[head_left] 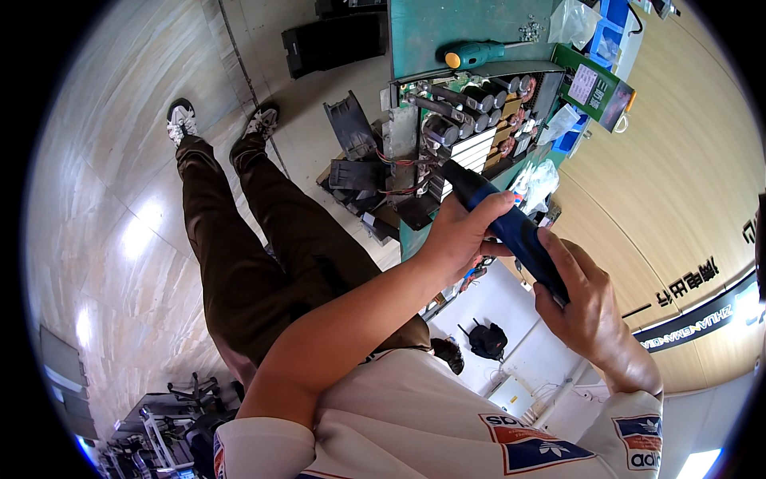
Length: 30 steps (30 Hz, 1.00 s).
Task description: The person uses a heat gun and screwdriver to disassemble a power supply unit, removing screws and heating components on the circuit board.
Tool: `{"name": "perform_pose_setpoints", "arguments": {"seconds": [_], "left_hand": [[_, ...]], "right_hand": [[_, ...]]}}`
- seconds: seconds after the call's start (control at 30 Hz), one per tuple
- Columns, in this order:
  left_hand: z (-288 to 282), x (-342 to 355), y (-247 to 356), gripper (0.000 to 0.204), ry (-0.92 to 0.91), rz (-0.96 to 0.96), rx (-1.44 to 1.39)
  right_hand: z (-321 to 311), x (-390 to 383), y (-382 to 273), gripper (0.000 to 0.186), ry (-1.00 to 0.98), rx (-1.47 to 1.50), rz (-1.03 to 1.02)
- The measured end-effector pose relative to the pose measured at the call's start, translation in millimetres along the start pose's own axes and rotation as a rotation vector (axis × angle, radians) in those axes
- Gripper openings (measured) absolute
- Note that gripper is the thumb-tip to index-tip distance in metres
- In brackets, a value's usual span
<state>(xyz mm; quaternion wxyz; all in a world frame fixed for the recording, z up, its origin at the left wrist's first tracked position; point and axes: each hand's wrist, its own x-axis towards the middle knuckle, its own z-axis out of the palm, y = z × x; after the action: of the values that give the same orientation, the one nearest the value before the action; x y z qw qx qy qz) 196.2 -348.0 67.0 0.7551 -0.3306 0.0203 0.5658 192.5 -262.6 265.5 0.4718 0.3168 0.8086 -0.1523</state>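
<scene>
Closest to me, the person's left hand (456, 235) has its fingers curled round the middle of a dark blue and black, rounded, tube-like handheld tool (523, 239), thumb laid along its upper side. The right hand (586, 299) wraps the rear end, fingers closed on the casing. The tool slants up over the near edge of the green-topped bench (431, 32), its narrower black nose close to an open grey metal case (401, 136); whether they touch I can't tell.

That case fills much of the bench's width there. Two square black plastic fans (349, 128) stick out past the bench's left side on thin red wires (403, 162), and beyond them glossy, veined floor tiles (120, 160) spread wide. Inside the case sit smooth black cylindrical capacitors (479, 97), flat white strips (472, 152) and round copper-coloured coils (508, 145).

Farther along the bench, a green screwdriver with a yellow end (479, 54) lies beside a scatter of small metal screws (531, 32). A green cardboard box with a white label (606, 108), crinkled clear plastic bags (573, 22) and blue plastic bins (610, 36) crowd the bench's right side, before a pale wood-grain wall (678, 160).
</scene>
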Motion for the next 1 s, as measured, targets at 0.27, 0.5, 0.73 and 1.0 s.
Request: {"name": "perform_pose_setpoints", "arguments": {"seconds": [0.27,0.5,0.73,1.0], "left_hand": [[1.6,-1.3,0.3,0.039,0.006,-0.017,-0.002],[2.4,0.8,0.8,0.039,-0.008,0.010,0.020],[4.6,3.6,1.0,0.043,0.022,-0.010,0.052],[8.2,0.5,3.9,0.043,0.021,0.007,0.027]], "right_hand": [[3.4,-2.6,-9.3,0.074,0.050,-0.063,0.079],[5.7,-11.0,-7.4,0.075,0.101,-0.398,-0.056],[4.9,-6.6,8.5,0.064,0.134,-0.569,-0.243],[-7.8,1.3,-0.1,0.070,0.045,-0.242,-0.068]]}}
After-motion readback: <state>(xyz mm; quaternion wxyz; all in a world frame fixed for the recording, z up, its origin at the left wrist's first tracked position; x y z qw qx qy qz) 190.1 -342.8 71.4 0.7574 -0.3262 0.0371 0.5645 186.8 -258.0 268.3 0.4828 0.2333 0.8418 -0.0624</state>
